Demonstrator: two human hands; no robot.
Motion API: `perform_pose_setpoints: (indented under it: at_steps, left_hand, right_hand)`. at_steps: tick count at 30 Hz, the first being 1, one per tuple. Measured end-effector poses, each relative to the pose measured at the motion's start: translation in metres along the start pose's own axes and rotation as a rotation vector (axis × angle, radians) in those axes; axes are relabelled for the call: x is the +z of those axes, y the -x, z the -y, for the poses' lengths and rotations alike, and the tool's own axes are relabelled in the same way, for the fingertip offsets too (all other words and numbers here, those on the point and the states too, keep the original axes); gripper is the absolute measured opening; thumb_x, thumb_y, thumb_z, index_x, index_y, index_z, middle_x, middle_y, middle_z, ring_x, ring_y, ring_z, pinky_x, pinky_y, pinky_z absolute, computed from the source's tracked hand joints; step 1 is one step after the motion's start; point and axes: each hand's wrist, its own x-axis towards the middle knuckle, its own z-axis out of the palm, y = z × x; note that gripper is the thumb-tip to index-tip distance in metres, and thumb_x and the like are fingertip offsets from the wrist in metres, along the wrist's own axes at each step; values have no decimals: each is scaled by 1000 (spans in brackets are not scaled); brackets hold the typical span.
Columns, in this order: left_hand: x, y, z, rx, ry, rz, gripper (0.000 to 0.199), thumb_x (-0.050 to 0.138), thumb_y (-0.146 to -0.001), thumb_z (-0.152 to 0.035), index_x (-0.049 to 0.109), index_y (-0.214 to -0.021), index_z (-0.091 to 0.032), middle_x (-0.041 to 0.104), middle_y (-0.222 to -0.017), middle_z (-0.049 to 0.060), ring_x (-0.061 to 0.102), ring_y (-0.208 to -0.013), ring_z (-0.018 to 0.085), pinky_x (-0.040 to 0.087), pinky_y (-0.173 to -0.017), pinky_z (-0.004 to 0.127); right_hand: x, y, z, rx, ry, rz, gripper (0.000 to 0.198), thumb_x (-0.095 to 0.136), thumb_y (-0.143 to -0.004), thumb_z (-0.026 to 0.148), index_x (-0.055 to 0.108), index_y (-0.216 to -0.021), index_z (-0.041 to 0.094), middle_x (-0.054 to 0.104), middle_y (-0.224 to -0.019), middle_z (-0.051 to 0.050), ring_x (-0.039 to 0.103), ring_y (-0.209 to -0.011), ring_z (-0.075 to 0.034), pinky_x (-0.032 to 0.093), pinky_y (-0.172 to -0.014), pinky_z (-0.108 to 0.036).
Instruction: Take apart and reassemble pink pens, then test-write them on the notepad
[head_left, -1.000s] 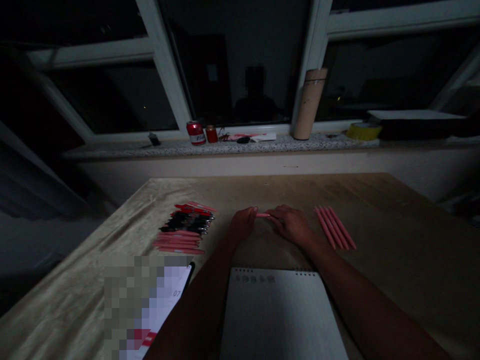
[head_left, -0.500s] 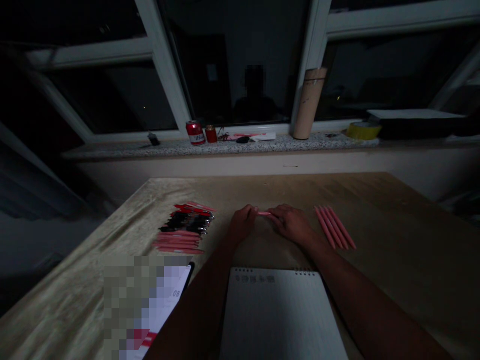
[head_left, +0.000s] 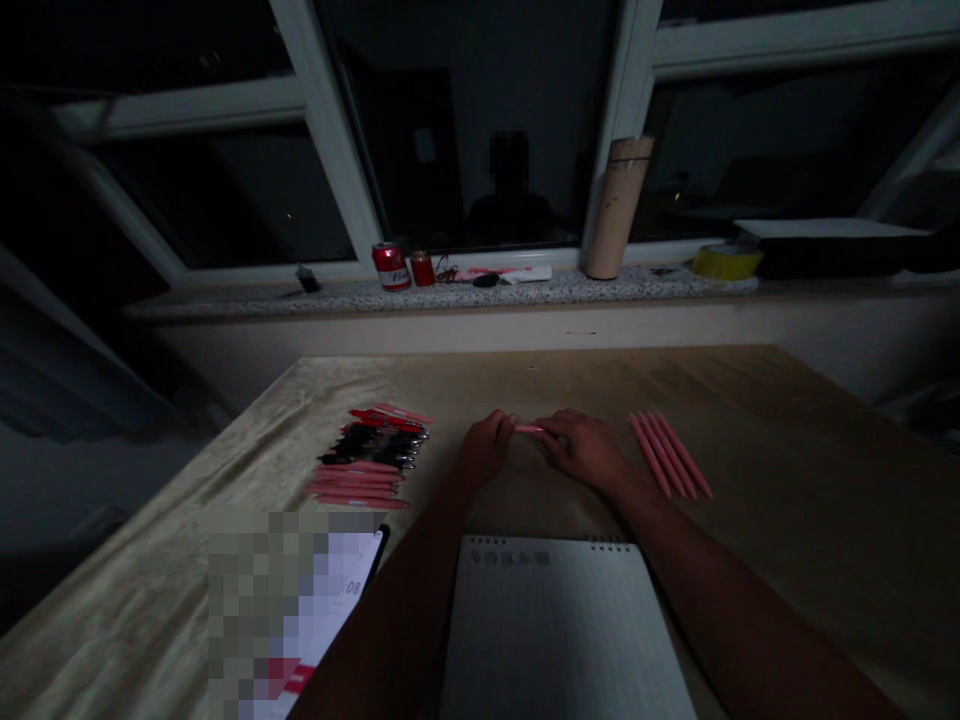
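Note:
Between my two hands, just above the table, is a pink pen [head_left: 527, 429] lying crosswise. My left hand [head_left: 486, 442] pinches its left end, and the fingers of my right hand [head_left: 581, 442] close round its right end. Both ends are partly hidden by fingers. To the right, several pink pens [head_left: 669, 455] lie side by side at a slant. On the left is a stack of pens: pink pens [head_left: 358, 483] nearest me, black pens [head_left: 375, 444] in the middle, red pens [head_left: 386, 418] behind.
A spiral notebook [head_left: 562, 630] lies between my forearms, with handwriting at its top. Left of it a lit phone [head_left: 337, 590] is partly blurred out. On the window sill [head_left: 337, 298] stand red cans [head_left: 391, 267], a cardboard tube [head_left: 619, 210] and yellow tape [head_left: 726, 262].
Hardly anything differs. A little more of the pink pen shows between my hands, which stay in the same place.

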Motion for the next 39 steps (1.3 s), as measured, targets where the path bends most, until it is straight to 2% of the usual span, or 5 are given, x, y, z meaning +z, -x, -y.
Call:
perform_pose_setpoints:
  at_steps: [8,15,21,39]
  left_hand:
    - [1,-1,1,56,-27,-7,36,28,-94,-38,47,-70,-19,49,-64,-1,46,-61,12,33,-62,25]
    - [0,0,1,39,20,-37,40,31,-92,-42,48,-66,-18,48,-60,-2,45,-59,11,32,-59,25]
    - [-2,1,0,-4,106,-8,28,41,-88,-39,51,-73,-17,49,-63,-4,46,-62,10,32,-58,22]
    - [-3,1,-1,-15,81,8,31,38,-88,-40,49,-71,-17,49,-64,-4,47,-64,11,33,-61,23]
  right_hand:
    - [0,-1,0,-4,-14,4,33,40,-94,40,66,-108,27,68,-90,-5,60,-88,-18,40,-76,-27]
    - [0,0,1,9,-2,14,33,39,-94,40,67,-107,27,68,-89,-5,60,-88,-18,40,-76,-27]
    - [1,0,0,25,6,4,33,40,-93,41,67,-107,27,68,-90,-5,60,-90,-17,40,-77,-26]
    - [0,0,0,8,-10,5,33,39,-94,40,66,-110,28,69,-90,-5,60,-88,-18,40,-75,-27]
